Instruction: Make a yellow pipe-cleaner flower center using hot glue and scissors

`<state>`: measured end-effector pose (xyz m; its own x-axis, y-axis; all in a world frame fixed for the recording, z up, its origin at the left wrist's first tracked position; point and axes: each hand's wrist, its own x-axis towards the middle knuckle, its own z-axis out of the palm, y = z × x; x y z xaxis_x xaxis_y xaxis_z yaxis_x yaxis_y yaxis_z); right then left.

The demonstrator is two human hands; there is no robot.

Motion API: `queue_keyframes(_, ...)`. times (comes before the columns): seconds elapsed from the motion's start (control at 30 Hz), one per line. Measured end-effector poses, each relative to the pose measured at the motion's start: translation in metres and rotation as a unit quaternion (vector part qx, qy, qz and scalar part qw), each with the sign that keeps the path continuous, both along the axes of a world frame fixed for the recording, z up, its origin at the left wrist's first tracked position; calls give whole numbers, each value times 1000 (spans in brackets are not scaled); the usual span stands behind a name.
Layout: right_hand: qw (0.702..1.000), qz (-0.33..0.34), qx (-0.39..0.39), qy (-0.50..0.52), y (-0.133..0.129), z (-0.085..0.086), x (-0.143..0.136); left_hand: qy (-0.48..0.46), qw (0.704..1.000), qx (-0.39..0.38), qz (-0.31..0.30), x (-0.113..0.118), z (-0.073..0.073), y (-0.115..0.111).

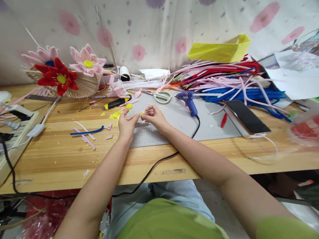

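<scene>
My left hand (127,124) and my right hand (156,117) meet over the grey cutting mat (174,131), each with its fingers in a pinch. Between their fingertips is a small yellow piece (141,114); its exact kind is too small to make out. Thin pale yellow strands (161,108) lie on the mat just behind my right hand. Yellow scraps (115,115) and a round yellow disc (129,106) are close to my left hand. A black and yellow utility knife (116,103) and scissors with pale handles (162,97) rest farther back.
A blue glue gun (188,101) stands to the right, its black cable (157,163) running under my right forearm. Behind it lie pipe cleaners (243,94). A phone (247,116) is at right, a power strip (13,147) at left, fuzzy flowers (58,77) at back left.
</scene>
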<state>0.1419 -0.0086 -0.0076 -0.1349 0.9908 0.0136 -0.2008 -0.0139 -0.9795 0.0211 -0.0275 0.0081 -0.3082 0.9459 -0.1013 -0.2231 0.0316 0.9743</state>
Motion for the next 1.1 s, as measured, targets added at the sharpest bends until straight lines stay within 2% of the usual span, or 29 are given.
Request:
queue_keyframes(0.13,1000,-14,-4,-6,0,0,0,17,1000,-9,0,1,1,0)
queue_keyframes(0.4,999,-28,13,-16,1,-2,0,-8,999,-22,-22,0,2,-1)
queue_keyframes(0.8,989,-92,101,-58,6,-5,-1,-19,999,-29,-31,1,1,0)
queue_keyframes(1.1,992,-85,93,-32,7,-8,-2,6,999,-26,-20,0,-2,2)
